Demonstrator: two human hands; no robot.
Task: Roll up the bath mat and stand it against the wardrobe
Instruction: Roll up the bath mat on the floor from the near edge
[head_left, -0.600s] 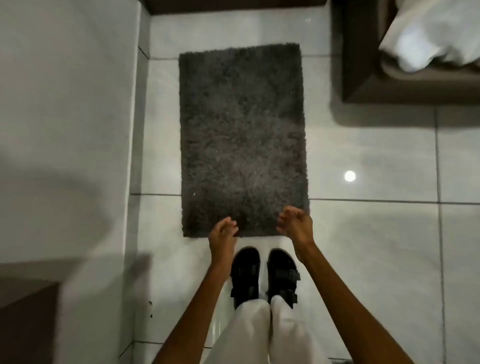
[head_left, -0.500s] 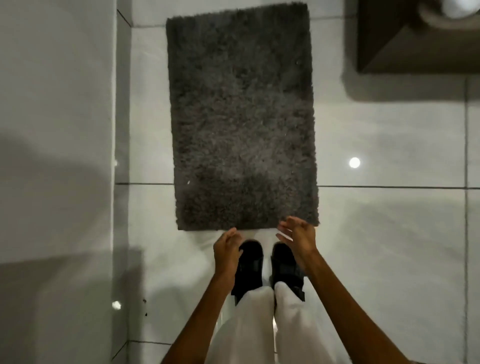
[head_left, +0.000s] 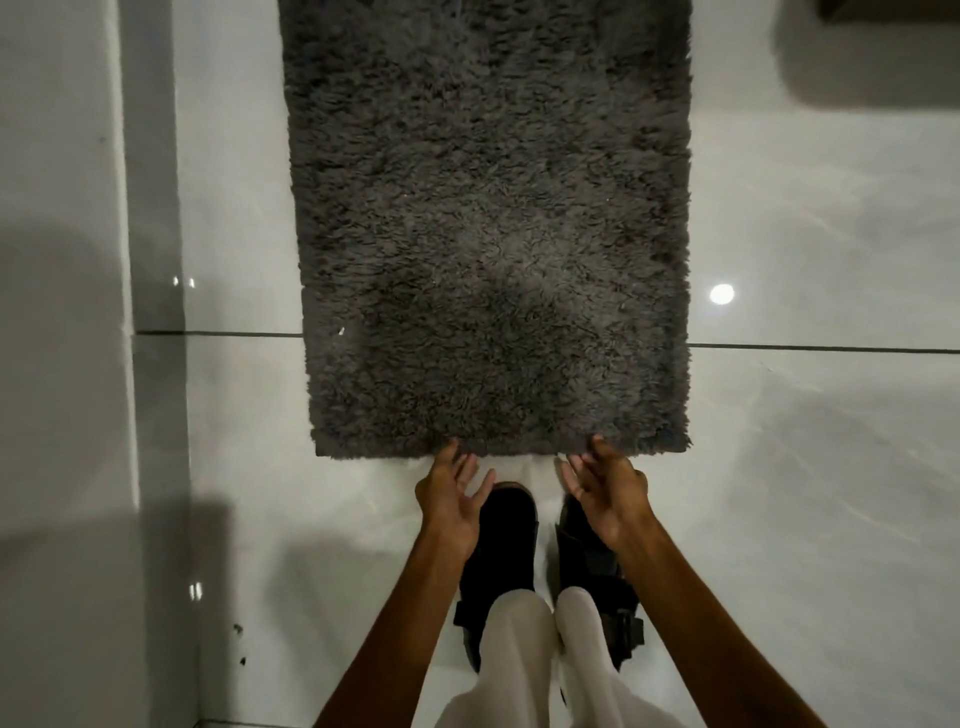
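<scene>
The mat lies flat on the tiled floor, pile up, its long side running away from the person and its near edge just ahead of the black sandals. Since half a second ago the view has dropped closer, so the mat now fills the upper frame, and both hands have moved forward from over the sandals to that near edge. The left hand is open, fingers spread and palm turned inward, its fingertips touching the fringe left of centre. The right hand is likewise open with fingers loosely curled, its tips at the edge right of centre. Neither hand has hold of anything yet; the edge is not lifted or folded. That puts the task at its very start: the reach looks finished, and the likely next step is to pinch the edge with both hands and turn it over to begin the roll. The thick pile may make a tight first turn hard to form. No wardrobe can be made out for certain here, only a pale panel along the left.
</scene>
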